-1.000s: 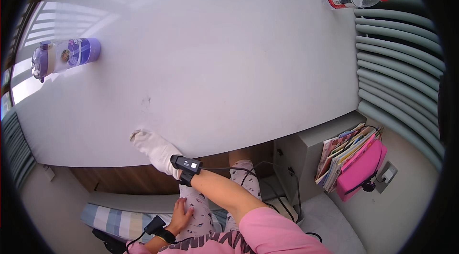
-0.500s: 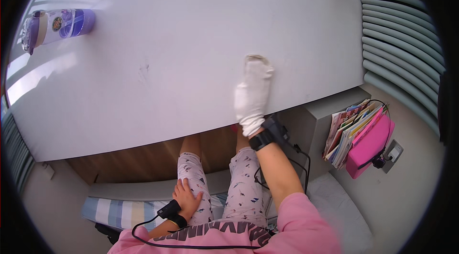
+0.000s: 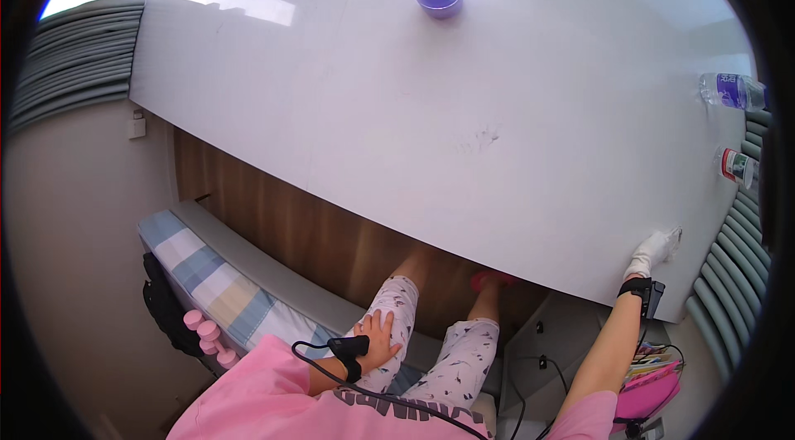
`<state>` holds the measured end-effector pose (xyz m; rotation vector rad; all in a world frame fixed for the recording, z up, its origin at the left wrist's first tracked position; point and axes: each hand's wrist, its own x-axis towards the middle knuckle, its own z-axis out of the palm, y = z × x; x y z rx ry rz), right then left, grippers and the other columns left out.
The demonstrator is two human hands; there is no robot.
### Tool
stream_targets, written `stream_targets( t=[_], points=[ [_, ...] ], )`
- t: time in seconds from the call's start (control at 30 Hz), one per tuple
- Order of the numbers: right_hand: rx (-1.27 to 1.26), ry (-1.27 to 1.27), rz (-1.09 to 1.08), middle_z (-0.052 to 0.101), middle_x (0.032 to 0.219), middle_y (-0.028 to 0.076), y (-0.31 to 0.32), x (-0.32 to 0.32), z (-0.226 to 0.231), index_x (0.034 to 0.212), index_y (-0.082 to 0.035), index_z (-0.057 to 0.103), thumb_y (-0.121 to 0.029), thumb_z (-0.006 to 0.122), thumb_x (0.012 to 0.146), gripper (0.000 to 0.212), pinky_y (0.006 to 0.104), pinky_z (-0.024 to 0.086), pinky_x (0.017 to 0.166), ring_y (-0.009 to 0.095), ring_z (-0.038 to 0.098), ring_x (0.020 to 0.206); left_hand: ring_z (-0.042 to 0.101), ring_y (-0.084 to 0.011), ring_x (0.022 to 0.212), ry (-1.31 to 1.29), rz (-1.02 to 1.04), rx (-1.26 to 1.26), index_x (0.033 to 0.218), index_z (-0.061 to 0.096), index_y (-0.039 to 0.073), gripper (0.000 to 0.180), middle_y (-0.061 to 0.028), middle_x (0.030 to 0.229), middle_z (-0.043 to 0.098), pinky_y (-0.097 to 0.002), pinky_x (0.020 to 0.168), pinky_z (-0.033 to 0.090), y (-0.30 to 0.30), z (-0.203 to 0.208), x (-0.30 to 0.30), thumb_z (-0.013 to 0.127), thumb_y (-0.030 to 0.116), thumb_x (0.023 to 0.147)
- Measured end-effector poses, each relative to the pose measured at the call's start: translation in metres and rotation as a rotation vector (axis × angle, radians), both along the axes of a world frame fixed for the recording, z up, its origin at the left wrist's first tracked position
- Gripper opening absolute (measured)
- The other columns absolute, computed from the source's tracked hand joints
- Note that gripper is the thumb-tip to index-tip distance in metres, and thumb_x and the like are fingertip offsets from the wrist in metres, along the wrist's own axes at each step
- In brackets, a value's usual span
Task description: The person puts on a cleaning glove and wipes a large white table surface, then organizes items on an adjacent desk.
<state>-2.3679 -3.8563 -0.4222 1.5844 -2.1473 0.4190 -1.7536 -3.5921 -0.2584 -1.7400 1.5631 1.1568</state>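
We see the white sock-like mitt [image 3: 654, 252] over the person's right hand [image 3: 649, 256], lying on the white tabletop [image 3: 530, 200] near its right-hand corner, just beside the grey ribbed padding [image 3: 722, 316]; the cloth hides the fingers and sits small near the rim of the view, so we cannot tell whether they lie flat or curl inside; the left hand [image 3: 378, 337] grips nothing and rests, fingers spread, on the patterned shorts [image 3: 399, 301]; we judge the step in hand to be a rubbing pass over the table's right end; the next move, we think, calls for even pressure and a path clear of the red-labelled bottle [image 3: 737, 166] and the purple-labelled bottle [image 3: 729, 90] farther up that side; the mitt's tip points up and right, toward the padding, its long axis running obliquely from the wrist, roughly in line with the forearm.
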Motion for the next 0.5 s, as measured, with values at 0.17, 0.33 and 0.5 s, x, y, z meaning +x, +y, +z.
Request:
stream_targets(
  t=[0.17, 0.33, 0.5],
  points=[
    [-0.064, -0.522, 0.248, 0.049, 0.125, 0.015, -0.162, 0.319, 0.033, 0.117, 0.002, 0.053, 0.000, 0.047, 0.080, 0.037, 0.0361, 0.036, 0.102, 0.028, 0.046, 0.118, 0.037, -0.0384, 0.120, -0.111, 0.103, 0.031, 0.136, 0.032, 0.007, 0.083, -0.0223, 0.133, 0.037, -0.0534, 0.092, 0.031, 0.008, 0.021, 0.022, 0.069, 0.044, 0.071],
    [0.275, -0.621, 0.739, 0.050, 0.127, 0.017, -0.160, 0.580, 0.069, 0.125, -0.003, 0.050, -0.007, 0.044, 0.083, 0.042, 0.0398, 0.031, 0.106, 0.033, 0.044, 0.121, 0.037, -0.0369, 0.121, -0.027, 0.211, 0.011, 0.135, 0.034, 0.007, 0.081, -0.0220, 0.133, 0.037, -0.0531, 0.093, 0.031, 0.003, 0.018, 0.014, 0.068, 0.044, 0.072],
    [1.528, -0.840, 1.344, 0.052, 0.122, 0.018, 0.032, 0.728, 0.089, 0.120, -0.002, 0.051, 0.013, 0.043, 0.073, 0.050, 0.0325, 0.036, 0.104, 0.031, 0.047, 0.118, 0.038, -0.0355, 0.118, -0.030, 0.260, 0.025, 0.135, 0.035, 0.009, 0.081, -0.0193, 0.132, 0.038, -0.0506, 0.091, 0.031, 0.000, 0.012, 0.014, 0.069, 0.043, 0.070]
  ],
)
